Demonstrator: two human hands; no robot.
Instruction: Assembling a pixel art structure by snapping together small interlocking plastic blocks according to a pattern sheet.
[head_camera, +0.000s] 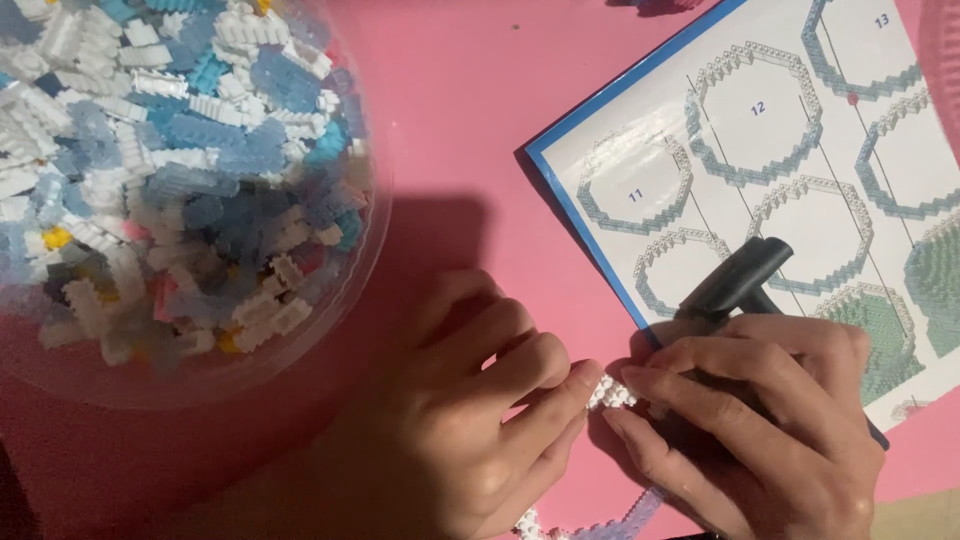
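Both hands meet just below the instruction sheet (800, 170). The left hand (470, 420) and right hand (760, 420) pinch a small white brick piece (612, 392) between their fingertips. The right hand also clasps a black tool (735, 278) lying over the sheet's lower edge. A clear bowl of bricks (170, 170) sits well left of the sheet.

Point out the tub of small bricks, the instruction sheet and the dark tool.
tub of small bricks (372, 215), head view, clear right rim.
instruction sheet (640, 130), head view, white area near blue border.
dark tool (740, 275), head view, upper end.
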